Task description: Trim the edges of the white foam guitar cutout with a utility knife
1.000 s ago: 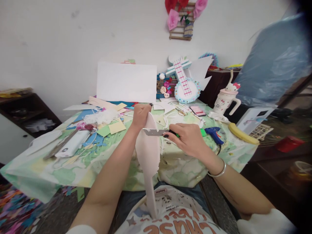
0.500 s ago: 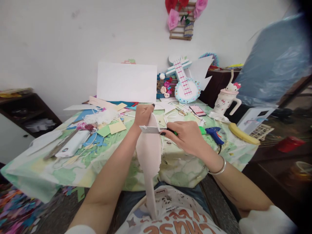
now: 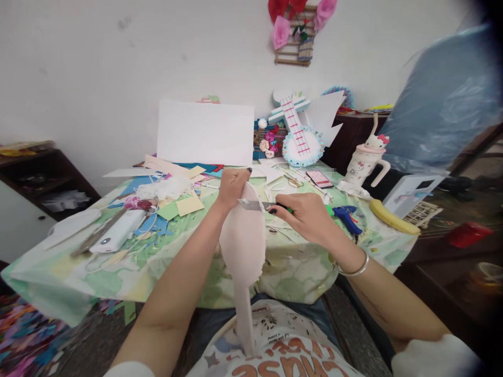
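A pale, paddle-shaped board point(image 3: 244, 243) with a long narrow handle stands between my forearms, its handle end against my shirt. My left hand point(image 3: 234, 187) is closed on the board's far end. In my right hand point(image 3: 304, 212) is a utility knife point(image 3: 253, 205) with a green and black handle, held in a closed grip. Its blade lies across the upper part of the board, near the right edge. Along the lower right, the board's edge looks rough and jagged.
Paper scraps point(image 3: 188, 205) and a white power bank point(image 3: 118, 230) lie left on the tablecloth. A phone point(image 3: 320, 178), a blue glue gun point(image 3: 348, 217), a banana point(image 3: 393, 217) and a lidded cup point(image 3: 363, 162) stand or lie right. Behind are a white board point(image 3: 206, 133) and a craft banjo point(image 3: 298, 131).
The knife and my right hand have shifted to the right, so less of the blade overlaps the board. My left hand keeps its hold on the far end.
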